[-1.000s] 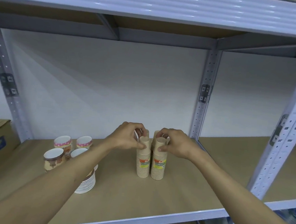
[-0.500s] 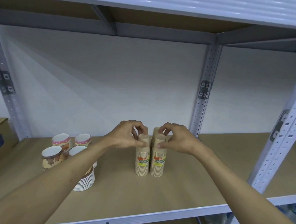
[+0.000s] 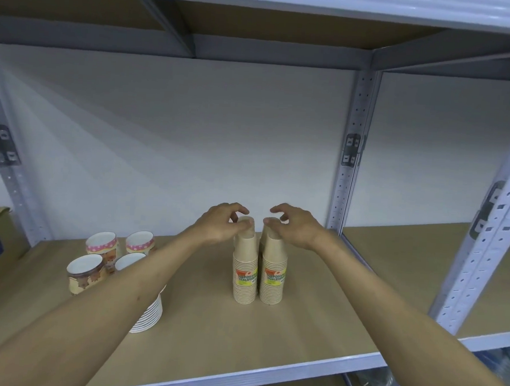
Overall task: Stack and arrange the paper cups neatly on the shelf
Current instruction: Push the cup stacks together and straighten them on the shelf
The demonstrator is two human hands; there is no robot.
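Our left hand (image 3: pixel 220 225) and right hand (image 3: pixel 295 226) hover with loosened grip over two upright brown cup stacks (image 3: pixel 258 267) mid-shelf (image 3: pixel 314 321) — we should square tops gently, keeping them touching.

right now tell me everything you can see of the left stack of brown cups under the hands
The left brown cup stack is a column of nested kraft-paper cups, ribbed with rims, with an orange, yellow and green label on its front. It stands upright on the shelf board, close beside its twin stack. The left hand curls over its top cup, fingertips at the rim.
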